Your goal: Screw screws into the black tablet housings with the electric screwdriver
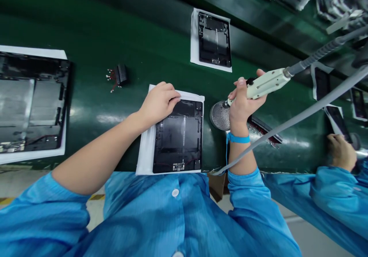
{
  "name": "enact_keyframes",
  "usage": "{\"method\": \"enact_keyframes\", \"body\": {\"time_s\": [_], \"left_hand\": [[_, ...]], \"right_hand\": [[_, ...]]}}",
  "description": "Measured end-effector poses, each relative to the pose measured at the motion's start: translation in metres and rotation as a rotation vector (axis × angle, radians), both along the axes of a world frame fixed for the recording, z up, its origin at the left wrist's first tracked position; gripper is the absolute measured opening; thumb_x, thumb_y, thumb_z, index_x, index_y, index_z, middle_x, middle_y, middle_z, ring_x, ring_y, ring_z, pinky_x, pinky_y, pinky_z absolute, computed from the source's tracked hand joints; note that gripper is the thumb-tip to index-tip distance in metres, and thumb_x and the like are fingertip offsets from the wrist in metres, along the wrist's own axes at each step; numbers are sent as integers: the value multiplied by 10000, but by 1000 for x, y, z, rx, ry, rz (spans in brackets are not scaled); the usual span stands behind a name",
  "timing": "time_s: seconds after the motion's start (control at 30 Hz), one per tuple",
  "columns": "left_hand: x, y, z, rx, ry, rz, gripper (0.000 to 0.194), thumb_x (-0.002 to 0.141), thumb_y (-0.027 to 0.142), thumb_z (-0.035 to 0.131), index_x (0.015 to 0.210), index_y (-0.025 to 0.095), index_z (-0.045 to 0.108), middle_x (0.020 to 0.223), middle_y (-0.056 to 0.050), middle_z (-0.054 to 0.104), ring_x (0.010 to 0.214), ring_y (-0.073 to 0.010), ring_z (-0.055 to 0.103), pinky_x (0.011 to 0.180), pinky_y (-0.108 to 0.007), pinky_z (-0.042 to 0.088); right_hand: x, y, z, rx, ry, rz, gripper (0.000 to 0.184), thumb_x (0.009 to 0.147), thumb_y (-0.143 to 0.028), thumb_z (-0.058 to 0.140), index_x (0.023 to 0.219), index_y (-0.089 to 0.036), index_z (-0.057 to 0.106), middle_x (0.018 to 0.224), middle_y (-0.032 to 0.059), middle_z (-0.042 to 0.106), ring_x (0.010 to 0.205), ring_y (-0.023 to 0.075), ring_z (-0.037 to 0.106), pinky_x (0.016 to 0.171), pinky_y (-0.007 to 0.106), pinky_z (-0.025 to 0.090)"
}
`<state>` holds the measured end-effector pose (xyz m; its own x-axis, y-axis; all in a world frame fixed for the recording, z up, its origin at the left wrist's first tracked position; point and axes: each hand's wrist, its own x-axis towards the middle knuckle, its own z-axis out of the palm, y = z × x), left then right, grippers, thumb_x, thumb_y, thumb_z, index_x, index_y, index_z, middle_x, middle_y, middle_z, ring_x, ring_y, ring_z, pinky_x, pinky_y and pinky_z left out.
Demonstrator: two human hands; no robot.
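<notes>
My left hand [159,104] rests on the top edge of a white foam sheet [145,149], its fingertips reaching a black tablet housing [178,136] that lies on the sheet. The housing is open, showing its inner frame and a small circuit board at the near edge. My right hand [243,103] grips a white electric screwdriver [268,83] with a grey cable, its tip down at a round metal mesh dish [220,115]. A blue wrist strap [238,138] circles my right wrist.
The green belt [94,30] carries a large housing [31,103] at the left, another on a white sheet [214,38] at the top, and a small wired connector [120,74]. A grey cable [304,111] crosses at the right. A co-worker's hand [341,151] and blue sleeve are at the right.
</notes>
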<state>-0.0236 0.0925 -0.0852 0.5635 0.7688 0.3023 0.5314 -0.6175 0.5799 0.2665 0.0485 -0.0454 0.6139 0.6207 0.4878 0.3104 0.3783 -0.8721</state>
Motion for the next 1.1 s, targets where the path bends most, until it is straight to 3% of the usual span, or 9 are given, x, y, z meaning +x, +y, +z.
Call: {"method": "enact_keyframes", "body": {"time_s": [0.1,0.2,0.37,0.5,0.67,0.83,1.1], "left_hand": [[1,-1,1,-10,0,13,356,1141,337,590,1087,210,917,1034,-128,787,1022,-319,679,933,-506,593],[3,-2,1,-6,-1,15,350,1144,323,591,1072,211,915,1035,-126,790,1035,-323,687,918,-493,590],[6,-1,2,-19,-2,-2,329,1139,293,606,1119,198,920,1053,-133,799,1058,-330,697,914,-484,583],[9,-2,2,-46,-12,0,321,1132,257,604,1139,190,918,1066,-139,801,1077,-338,691,909,-492,574],[12,-4,4,-38,4,-22,333,1125,216,579,1101,186,910,1044,-141,786,1059,-342,669,875,-502,554],[14,-5,6,-39,2,-16,352,1113,163,554,1080,197,904,1031,-134,777,1046,-335,660,841,-486,532],[11,-3,3,-31,4,-26,335,1123,179,578,1105,183,913,1025,-132,790,1013,-323,659,872,-485,557]], "right_hand": [[3,-1,2,-36,-64,-52,638,996,-652,809,1481,-304,584,939,-33,655,546,106,521,533,275,484],[-6,0,15,-25,-125,-116,659,1043,-707,727,1562,-333,568,1002,-13,659,546,103,506,532,291,504],[-57,7,36,-11,-123,-19,641,1086,-609,638,1651,-333,509,1075,16,702,539,100,507,536,301,521],[-83,8,27,-78,-79,81,655,1043,-543,704,1620,-312,497,1028,-6,727,520,98,496,527,297,515],[-78,6,12,-49,-41,116,627,1008,-543,791,1542,-317,552,1015,-24,734,516,90,499,530,294,519],[-80,6,10,-79,-74,86,619,1021,-634,770,1526,-330,579,982,-35,702,505,89,494,512,298,517],[-89,1,3,-69,-57,101,616,979,-645,838,1432,-305,596,888,-63,645,507,87,506,503,285,510]]}}
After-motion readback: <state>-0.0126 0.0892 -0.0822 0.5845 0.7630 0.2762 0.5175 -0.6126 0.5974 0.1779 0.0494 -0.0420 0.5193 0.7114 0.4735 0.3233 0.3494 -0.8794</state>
